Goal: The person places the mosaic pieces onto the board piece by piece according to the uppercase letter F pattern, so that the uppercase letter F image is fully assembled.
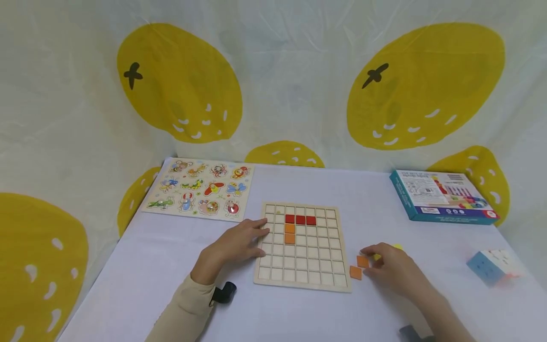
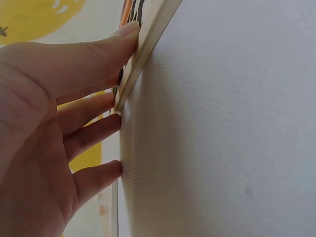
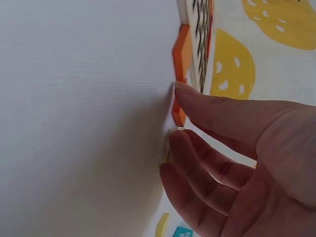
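Observation:
A wooden grid board (image 1: 303, 284) holds a row of three red tiles (image 1: 300, 220) with two orange tiles (image 1: 289, 233) below its left end. My left hand (image 1: 239, 241) rests at the board's left edge, its fingertips over the rim; in the left wrist view its thumb (image 2: 98, 57) lies against the wooden edge. Right of the board, my right hand (image 1: 395, 268) is low over the table, thumb and index finger spread around a loose orange tile (image 1: 362, 261). Another orange tile (image 1: 355, 272) lies beside it. Yellow tiles (image 1: 398, 246) are partly hidden under this hand.
An insect picture puzzle (image 1: 201, 187) lies at the back left. A teal and white game box (image 1: 444, 197) sits at the back right, with a blue and white cube (image 1: 491, 267) in front of it. A patterned curtain (image 1: 295, 85) hangs behind the table.

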`<act>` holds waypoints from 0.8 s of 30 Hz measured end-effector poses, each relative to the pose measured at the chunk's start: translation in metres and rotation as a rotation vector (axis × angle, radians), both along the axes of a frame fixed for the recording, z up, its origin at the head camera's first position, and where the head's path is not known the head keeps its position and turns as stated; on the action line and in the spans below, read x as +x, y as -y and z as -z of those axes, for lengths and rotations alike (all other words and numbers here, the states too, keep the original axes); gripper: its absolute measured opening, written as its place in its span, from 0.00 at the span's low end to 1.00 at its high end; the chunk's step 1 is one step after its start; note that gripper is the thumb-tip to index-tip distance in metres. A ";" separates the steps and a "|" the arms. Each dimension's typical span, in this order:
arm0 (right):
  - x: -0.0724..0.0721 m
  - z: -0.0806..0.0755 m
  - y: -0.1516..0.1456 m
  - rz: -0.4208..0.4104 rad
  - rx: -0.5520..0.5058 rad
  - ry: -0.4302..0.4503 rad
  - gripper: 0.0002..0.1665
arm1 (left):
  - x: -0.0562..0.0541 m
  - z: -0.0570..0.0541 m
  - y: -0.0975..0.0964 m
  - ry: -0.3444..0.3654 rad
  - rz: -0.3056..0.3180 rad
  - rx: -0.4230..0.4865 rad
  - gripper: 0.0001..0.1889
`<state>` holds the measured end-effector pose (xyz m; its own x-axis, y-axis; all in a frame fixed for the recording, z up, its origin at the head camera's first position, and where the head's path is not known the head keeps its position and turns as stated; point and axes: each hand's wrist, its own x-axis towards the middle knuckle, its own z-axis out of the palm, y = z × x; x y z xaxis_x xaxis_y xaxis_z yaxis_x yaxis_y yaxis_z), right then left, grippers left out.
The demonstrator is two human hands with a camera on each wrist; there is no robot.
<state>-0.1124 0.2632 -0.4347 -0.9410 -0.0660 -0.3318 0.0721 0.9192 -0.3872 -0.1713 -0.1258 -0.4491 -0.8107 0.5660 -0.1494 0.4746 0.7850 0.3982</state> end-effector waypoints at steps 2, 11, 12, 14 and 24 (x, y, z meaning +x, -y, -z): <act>0.000 0.003 0.000 0.002 0.004 -0.006 0.26 | 0.001 0.000 0.000 0.005 0.000 0.005 0.33; -0.003 0.008 0.001 0.007 -0.011 -0.054 0.18 | 0.003 -0.002 0.001 0.010 -0.013 0.029 0.33; -0.003 0.008 0.001 0.005 -0.014 -0.055 0.18 | 0.002 -0.002 0.001 0.007 -0.013 0.030 0.33; -0.003 0.008 0.001 0.005 -0.018 -0.055 0.17 | 0.002 -0.001 0.001 0.003 -0.010 0.030 0.33; -0.002 0.008 0.003 -0.019 -0.004 -0.074 0.17 | 0.003 -0.002 0.000 0.005 -0.018 0.023 0.33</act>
